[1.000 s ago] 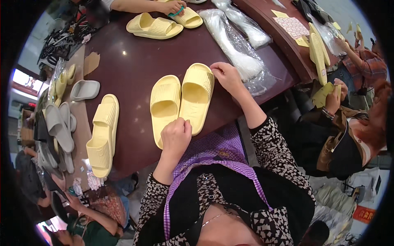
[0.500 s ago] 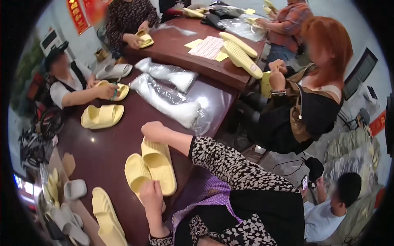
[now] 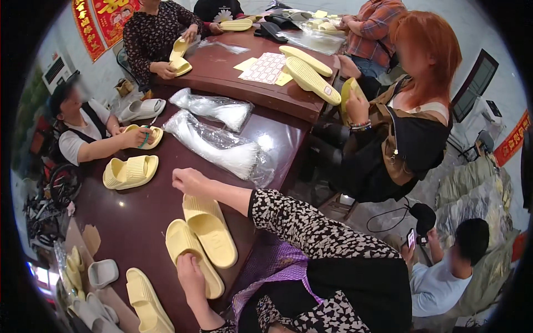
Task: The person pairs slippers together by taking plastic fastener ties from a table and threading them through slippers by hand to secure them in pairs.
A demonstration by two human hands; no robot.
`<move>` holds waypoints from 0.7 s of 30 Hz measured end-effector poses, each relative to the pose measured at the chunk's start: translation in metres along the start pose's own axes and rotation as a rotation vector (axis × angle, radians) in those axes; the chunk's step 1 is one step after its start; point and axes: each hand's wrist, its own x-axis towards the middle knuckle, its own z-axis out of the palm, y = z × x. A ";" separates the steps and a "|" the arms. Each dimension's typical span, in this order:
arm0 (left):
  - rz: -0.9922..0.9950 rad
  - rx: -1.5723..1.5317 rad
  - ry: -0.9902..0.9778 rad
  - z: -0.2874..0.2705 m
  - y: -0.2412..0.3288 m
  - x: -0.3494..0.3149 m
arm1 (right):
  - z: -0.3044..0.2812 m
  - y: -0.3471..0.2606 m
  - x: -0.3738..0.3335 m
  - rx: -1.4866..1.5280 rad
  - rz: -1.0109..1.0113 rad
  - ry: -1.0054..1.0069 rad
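Now our left hand [image 3: 192,273] uncovers the heel of one yellow slipper [image 3: 207,274], so it visibly pairs beside its mate [image 3: 214,234] on the table [image 3: 133,233]; our right hand [image 3: 189,181] hovers past the toes. We can't tell either grip's hold.

Your right grip [image 3: 189,182] has moved from beside the right slipper's [image 3: 220,244] toe to just beyond it. Your left grip [image 3: 191,275] has slid nearer the left slipper's [image 3: 212,284] strap, uncovering the heel to that grip's right.
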 end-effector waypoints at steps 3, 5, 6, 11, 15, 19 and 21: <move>-0.003 0.015 -0.051 -0.004 0.000 0.002 | 0.014 -0.023 0.003 0.310 0.095 -0.076; -0.012 0.029 -0.074 -0.007 -0.003 0.002 | 0.031 -0.041 0.001 0.481 0.187 -0.154; -0.034 0.020 -0.089 -0.007 -0.007 0.001 | 0.042 -0.050 0.000 0.388 0.122 -0.249; -0.086 0.004 -0.174 0.010 -0.011 0.018 | 0.087 -0.036 -0.001 0.042 -0.196 -0.462; -0.154 -0.001 -0.180 0.010 -0.019 0.019 | 0.099 -0.055 -0.005 -0.066 -0.125 -0.744; -0.183 0.010 -0.189 0.009 -0.019 0.019 | 0.097 -0.064 -0.006 -0.080 -0.150 -0.852; -0.196 0.019 -0.194 0.008 -0.018 0.018 | 0.096 -0.068 -0.008 -0.148 -0.131 -0.850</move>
